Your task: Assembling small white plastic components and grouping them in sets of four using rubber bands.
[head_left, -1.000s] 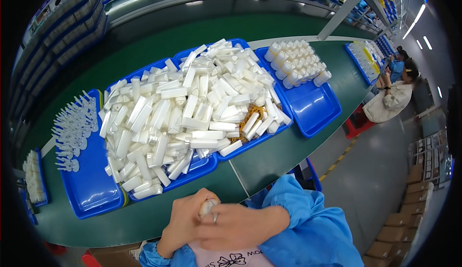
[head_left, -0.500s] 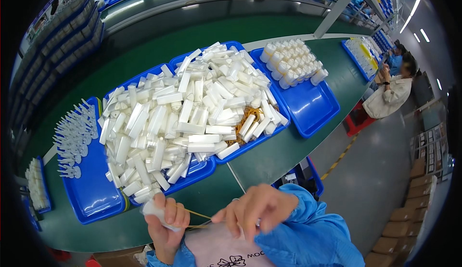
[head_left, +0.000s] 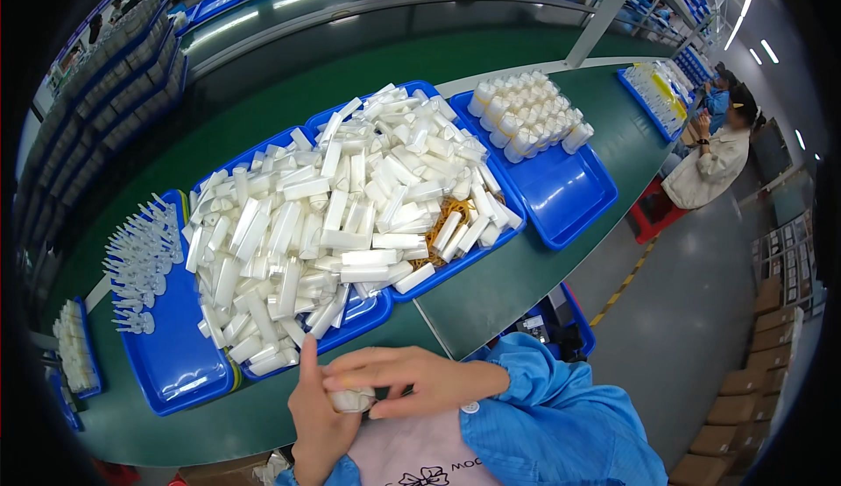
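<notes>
A white rounded bundle in clear film (head_left: 352, 399) is held between my two hands, close to my body at the bench's near edge. My left hand (head_left: 317, 416) is wrapped round its left side, with the index finger pointing up. Over the top and right side lies my right hand (head_left: 416, 376), its fingers and thumb curved about the bundle. The hands cover most of it, and no rubber band shows on it. Beyond them, white film-wrapped pieces (head_left: 302, 241) are heaped in blue trays (head_left: 366, 313), with yellow-brown rubber bands (head_left: 451, 220) among them.
At left, a blue tray (head_left: 180, 365) holds clear pronged plastic parts (head_left: 140, 258). Banded white bundles (head_left: 526, 109) stand in the blue tray (head_left: 569, 197) at right. The green bench (head_left: 477, 298) curves around me. A seated person (head_left: 714, 166) is farther right.
The rubber band that was stretched between my hands no longer shows. My right hand has moved left onto the bundle, and the two hands are now together.
</notes>
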A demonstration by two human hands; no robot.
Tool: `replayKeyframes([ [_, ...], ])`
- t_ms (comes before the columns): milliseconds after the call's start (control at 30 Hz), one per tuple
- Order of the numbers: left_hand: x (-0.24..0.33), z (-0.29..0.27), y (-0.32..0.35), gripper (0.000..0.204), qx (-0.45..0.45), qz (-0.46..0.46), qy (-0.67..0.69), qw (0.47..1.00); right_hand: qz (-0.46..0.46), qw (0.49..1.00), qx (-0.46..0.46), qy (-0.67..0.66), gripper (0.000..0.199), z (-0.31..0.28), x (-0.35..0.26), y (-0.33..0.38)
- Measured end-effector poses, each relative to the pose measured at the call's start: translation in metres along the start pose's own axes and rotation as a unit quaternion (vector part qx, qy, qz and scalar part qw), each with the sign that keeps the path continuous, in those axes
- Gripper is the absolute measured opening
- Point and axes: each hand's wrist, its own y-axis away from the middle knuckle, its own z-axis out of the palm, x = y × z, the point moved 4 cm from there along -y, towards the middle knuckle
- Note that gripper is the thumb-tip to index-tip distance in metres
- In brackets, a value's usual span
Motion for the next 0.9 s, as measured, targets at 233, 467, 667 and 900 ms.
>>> replayKeyframes([
  [233,0.002,0.003,0.000,0.092,-0.105,0.059,0.042,0.992,0.017,0.963,0.009,0.268,0.038,0.001,-0.019,0.003],
  [467,-0.010,-0.014,-0.006,0.096,-0.024,0.001,0.338,0.941,0.008,0.984,0.172,0.050,0.038,-0.045,-0.029,0.016],
  [667,-0.008,-0.012,-0.004,0.063,-0.059,0.018,0.320,0.945,-0.001,0.984,0.178,0.017,0.039,-0.038,-0.028,0.011],
  [900,-0.005,-0.020,-0.007,0.051,-0.049,0.039,0.243,0.968,-0.016,0.983,0.170,0.068,0.040,-0.037,-0.028,0.012],
])
